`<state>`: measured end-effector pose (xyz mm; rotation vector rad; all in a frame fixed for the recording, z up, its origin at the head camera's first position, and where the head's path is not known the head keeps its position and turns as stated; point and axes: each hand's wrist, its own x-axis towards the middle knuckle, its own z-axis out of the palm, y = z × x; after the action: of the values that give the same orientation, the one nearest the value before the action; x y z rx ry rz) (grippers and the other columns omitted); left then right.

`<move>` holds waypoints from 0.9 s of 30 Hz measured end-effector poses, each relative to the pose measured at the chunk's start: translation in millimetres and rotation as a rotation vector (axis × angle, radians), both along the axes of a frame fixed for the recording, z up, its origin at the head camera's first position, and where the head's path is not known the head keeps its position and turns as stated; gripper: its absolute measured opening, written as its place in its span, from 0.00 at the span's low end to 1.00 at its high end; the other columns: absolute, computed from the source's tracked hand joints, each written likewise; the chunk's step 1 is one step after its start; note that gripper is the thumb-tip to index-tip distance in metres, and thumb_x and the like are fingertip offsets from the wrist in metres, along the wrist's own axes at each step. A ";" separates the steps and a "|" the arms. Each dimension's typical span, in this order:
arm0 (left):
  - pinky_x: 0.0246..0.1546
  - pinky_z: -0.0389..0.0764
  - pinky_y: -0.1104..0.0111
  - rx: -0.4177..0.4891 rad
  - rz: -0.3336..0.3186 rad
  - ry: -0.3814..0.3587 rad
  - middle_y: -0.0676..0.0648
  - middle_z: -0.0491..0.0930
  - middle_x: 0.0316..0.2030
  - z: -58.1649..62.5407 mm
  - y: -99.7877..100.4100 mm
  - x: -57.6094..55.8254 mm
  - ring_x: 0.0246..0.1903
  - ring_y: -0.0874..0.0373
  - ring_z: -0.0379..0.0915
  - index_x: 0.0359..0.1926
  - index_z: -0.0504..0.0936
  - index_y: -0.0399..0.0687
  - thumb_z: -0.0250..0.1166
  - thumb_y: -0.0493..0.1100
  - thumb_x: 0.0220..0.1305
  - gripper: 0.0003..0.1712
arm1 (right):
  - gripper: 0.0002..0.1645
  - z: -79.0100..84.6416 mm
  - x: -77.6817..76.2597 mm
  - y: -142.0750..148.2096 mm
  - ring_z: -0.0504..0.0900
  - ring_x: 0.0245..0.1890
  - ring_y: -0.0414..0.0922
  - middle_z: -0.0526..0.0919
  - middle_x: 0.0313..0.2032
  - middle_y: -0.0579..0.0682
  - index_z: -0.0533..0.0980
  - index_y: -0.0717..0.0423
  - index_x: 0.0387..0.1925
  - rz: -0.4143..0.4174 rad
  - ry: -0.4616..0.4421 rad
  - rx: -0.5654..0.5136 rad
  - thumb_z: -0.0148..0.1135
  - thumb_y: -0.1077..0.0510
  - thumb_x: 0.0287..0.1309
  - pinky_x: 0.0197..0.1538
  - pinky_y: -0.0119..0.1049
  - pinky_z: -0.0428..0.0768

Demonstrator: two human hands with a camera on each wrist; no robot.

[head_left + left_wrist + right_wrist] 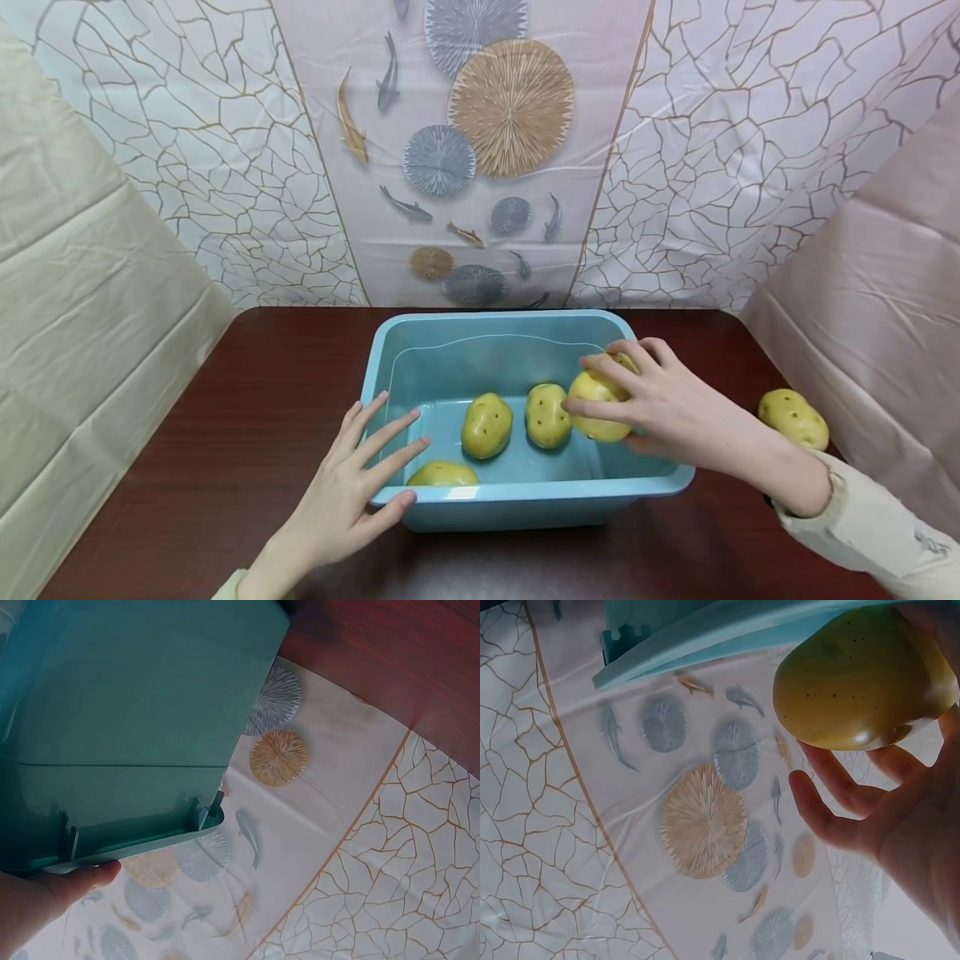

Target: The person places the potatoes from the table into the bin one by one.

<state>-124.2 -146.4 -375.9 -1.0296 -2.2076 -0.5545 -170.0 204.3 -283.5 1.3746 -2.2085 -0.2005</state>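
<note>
In the head view, a blue plastic bin (525, 492) stands on the dark table. My right hand (648, 404) grips a yellow potato (862, 682) over the right side of the bin, fingers curled round it. Inside the bin lie three more: a middle potato (487, 426), another potato (547, 416) to its right, and a front-left potato (442, 474) partly hidden by the front wall. My left hand (348, 479) is spread over the bin's front-left corner, fingers extended. In the left wrist view its thumb (90, 877) lies along the bin's rim.
One loose potato (793, 418) lies on the table (225, 467) to the right of the bin, beyond my right forearm. Cloth hangings (247, 150) with crack and fish patterns close off the back; plain cloth flanks both sides.
</note>
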 end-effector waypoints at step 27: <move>0.68 0.37 0.56 0.002 -0.003 0.000 0.47 0.67 0.59 -0.9 -1.0 -0.1 0.65 0.42 0.49 0.55 0.74 0.54 0.51 0.54 0.60 0.23 | 0.43 -9.5 -4.1 2.4 0.68 0.39 0.50 0.72 0.42 0.51 0.71 0.32 0.45 0.042 0.009 0.099 0.72 0.59 0.15 0.34 0.46 0.65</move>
<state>-124.3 -147.4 -376.8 -1.0320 -2.2052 -0.5574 -174.1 206.7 -293.0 1.4685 -2.1857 -0.3043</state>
